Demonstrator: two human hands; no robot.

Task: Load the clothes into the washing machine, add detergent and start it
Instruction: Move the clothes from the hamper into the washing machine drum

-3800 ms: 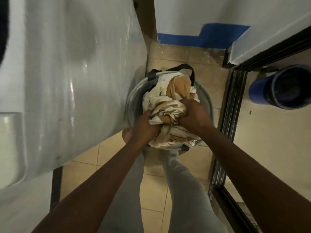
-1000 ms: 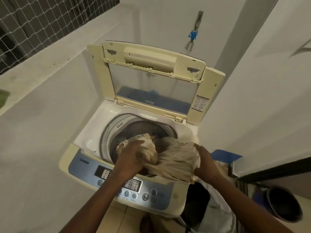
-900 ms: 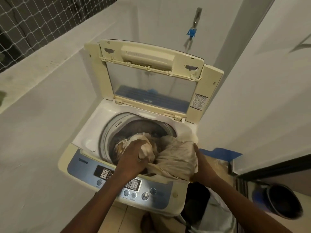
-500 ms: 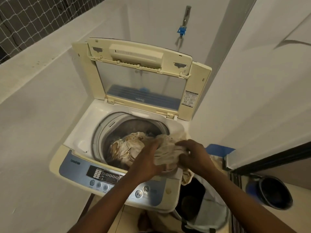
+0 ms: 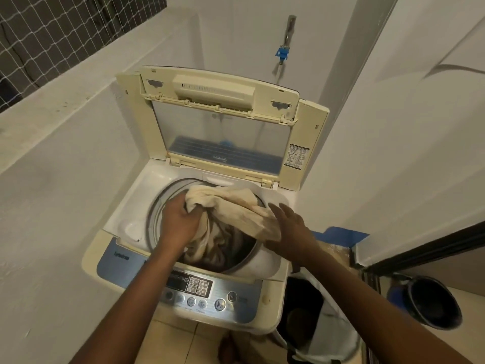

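White plastered walls (image 5: 65,179) close in a narrow corner, lit dimly and evenly. At the upper left a dark opening is covered with white netting (image 5: 52,30) above a sloping ledge. A metal tap (image 5: 288,30) with a blue fitting juts from the back wall. Beige floor tiles (image 5: 173,340) show below, and blue tape (image 5: 341,235) edges the wall base beside a dark door frame (image 5: 433,248).

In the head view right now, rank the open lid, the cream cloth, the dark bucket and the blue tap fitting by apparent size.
1. Open lid
2. Cream cloth
3. Dark bucket, nearer the camera and partly hidden, so its rank against the cloth is unsure
4. Blue tap fitting
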